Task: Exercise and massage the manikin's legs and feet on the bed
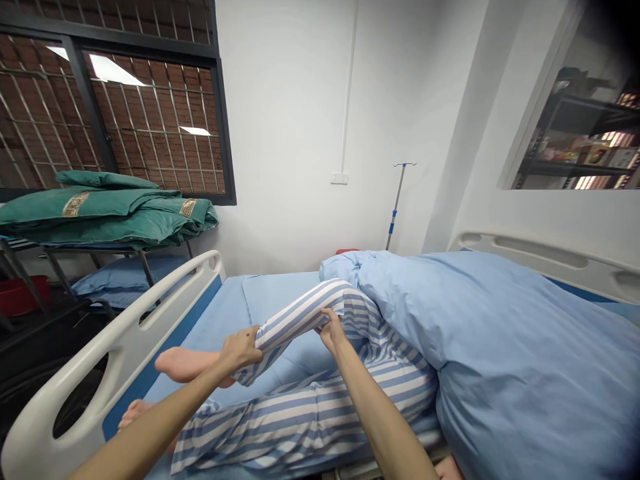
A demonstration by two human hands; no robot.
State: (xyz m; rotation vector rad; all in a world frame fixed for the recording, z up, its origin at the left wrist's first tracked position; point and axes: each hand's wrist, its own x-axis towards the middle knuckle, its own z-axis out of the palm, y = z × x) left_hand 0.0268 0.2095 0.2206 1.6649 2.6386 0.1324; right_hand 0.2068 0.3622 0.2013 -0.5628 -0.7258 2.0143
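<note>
Blue-and-white striped pajama trousers [310, 413] cover two legs lying on a light-blue bed sheet [265, 293]. The farther leg is bent, its knee raised. My left hand [243, 348] is closed around the trouser cuff at that leg's lower end, just above the ankle. My right hand [331, 331] grips the striped cloth below the raised knee, fingers partly hidden behind it. A bare foot [175, 363] sticks out past my left hand. The nearer leg lies stretched out, its foot [135, 412] partly behind my left forearm. A light-blue quilt [500, 320] covers the upper body.
A white footboard [100, 347] borders the bed at left, with another white bed board [560, 257] at right. Folded green bedding [115, 210] lies on a rack by the barred window. An IV pole [397, 207] stands behind the bed. Shelves [580, 163] show through an opening.
</note>
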